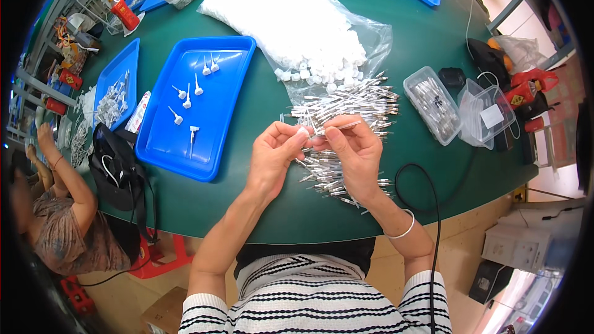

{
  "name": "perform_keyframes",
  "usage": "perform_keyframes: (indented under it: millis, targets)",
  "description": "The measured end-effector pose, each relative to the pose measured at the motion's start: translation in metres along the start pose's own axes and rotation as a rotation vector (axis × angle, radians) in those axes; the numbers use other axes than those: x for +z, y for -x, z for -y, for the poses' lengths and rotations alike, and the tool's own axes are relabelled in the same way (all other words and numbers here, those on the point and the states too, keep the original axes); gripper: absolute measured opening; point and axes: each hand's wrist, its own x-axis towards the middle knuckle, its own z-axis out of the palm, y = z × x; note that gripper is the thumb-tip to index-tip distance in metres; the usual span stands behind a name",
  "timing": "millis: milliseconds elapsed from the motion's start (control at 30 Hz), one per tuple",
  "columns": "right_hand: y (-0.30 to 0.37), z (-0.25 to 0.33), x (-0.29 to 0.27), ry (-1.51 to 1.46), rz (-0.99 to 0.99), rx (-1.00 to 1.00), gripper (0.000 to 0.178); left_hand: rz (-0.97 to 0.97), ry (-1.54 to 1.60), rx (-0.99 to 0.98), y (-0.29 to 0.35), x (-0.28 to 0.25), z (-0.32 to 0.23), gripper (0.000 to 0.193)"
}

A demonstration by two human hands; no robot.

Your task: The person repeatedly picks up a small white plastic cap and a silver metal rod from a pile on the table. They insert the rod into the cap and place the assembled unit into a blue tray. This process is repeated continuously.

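Note:
My left hand [276,152] pinches a small white plastic cap [302,131] between thumb and fingertips. Close beside it, my right hand [352,153] grips a thin metal-and-white rod [344,126], its inner end near the cap; whether the two touch is hidden by my fingers. Under and around both hands lies a loose pile of similar rods [365,106]. Beyond the pile, a big clear bag of white caps [284,12] spills some from its mouth. To the left, a blue tray [207,111] holds several rods with white caps fitted on their ends.
A clear plastic box of rods [433,105] stands to the right beside an open clear container [492,114]. A black cable [433,192] runs over the table's front edge. At left sit a black bag [117,161] and another blue tray [117,86], near a co-worker's arm [65,173].

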Motion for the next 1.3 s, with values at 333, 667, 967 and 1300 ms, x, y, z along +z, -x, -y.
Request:
perform_keyframes:
  millis: [333,667,967,1300]
  targets:
    - [-0.004,-0.002,-0.003,-0.027,-0.004,-0.013,0.009,0.098,-0.099,0.067,0.003,-0.003,0.0,0.013]
    - [-0.004,0.0,-0.006,0.135,0.03,-0.074,0.011,0.13,0.218,-0.109,-0.002,-0.007,0.002,0.025]
    - [-0.004,-0.002,-0.01,0.312,0.028,-0.143,0.01,0.134,0.282,-0.187,-0.001,-0.006,0.003,0.033]
    - [-0.004,0.002,-0.008,0.44,0.06,-0.223,0.01,0.144,0.289,-0.191,0.0,-0.007,0.003,0.029]
